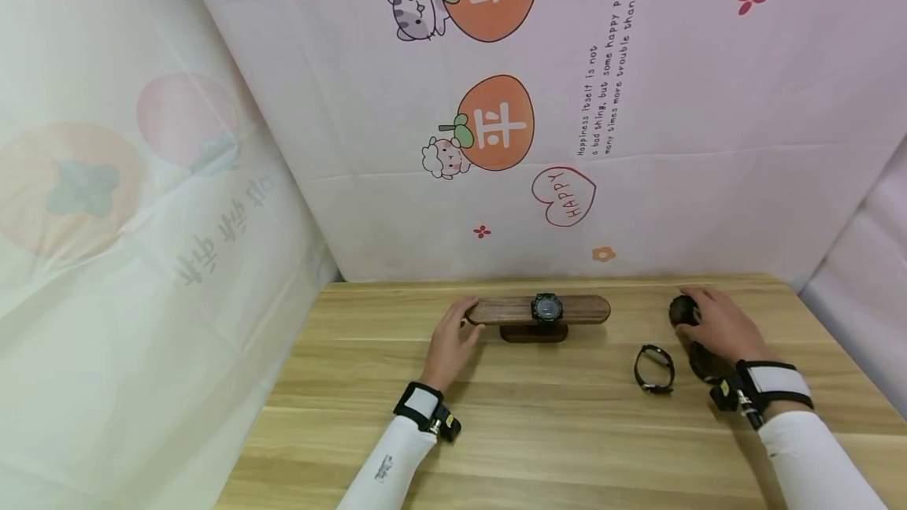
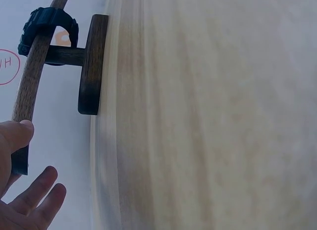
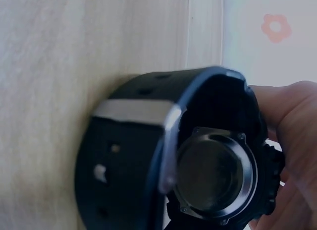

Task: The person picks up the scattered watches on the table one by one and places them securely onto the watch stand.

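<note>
Left hand [image 1: 451, 345] pinches the end of a wooden stand [image 1: 584, 310] bearing a black watch [image 1: 547, 308]. Right hand [image 1: 724, 327] grips a second watch [image 3: 213, 175], near a slimmer watch [image 1: 659, 389].

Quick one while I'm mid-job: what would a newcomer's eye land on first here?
Probably the bright orange fruit prints on the white cloth behind the table. Next, the wooden stand at the table's back, a black watch near its middle and the left hand pinching its left end. Then, at right, the right hand holding a dark watch.
</note>
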A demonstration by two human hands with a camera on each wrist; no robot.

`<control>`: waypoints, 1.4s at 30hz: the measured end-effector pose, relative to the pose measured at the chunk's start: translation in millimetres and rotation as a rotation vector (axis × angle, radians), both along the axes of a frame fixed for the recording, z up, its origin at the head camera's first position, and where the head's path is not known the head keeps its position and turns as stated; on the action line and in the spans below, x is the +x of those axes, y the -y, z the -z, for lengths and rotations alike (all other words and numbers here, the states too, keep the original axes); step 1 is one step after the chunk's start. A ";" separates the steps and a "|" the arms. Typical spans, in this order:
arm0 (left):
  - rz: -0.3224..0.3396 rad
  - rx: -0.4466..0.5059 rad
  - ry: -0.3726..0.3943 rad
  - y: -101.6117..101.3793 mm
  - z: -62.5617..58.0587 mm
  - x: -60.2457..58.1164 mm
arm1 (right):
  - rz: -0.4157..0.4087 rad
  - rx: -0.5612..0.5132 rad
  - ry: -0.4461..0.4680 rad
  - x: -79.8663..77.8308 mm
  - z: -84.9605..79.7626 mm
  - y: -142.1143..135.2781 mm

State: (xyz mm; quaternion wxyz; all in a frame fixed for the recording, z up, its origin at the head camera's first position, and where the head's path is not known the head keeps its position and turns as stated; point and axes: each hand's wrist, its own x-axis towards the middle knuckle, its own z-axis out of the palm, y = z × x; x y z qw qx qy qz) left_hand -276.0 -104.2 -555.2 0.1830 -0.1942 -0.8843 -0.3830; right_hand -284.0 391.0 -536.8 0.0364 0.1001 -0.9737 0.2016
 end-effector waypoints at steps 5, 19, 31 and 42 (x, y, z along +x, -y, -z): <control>-0.001 -0.007 -0.010 -0.1 -0.1 -0.2 | -0.020 0.012 -0.021 0.9 0.2 2.0; -0.004 -0.011 0.009 0.2 -0.7 -0.6 | -0.013 0.011 0.040 -0.6 -2.6 1.7; -0.003 -0.020 -0.004 0.1 -0.4 -1.4 | -0.010 0.003 0.035 0.8 -4.4 1.9; 0.001 -0.007 -0.001 0.4 0.5 -0.6 | -0.008 -0.025 0.015 3.0 -3.7 5.1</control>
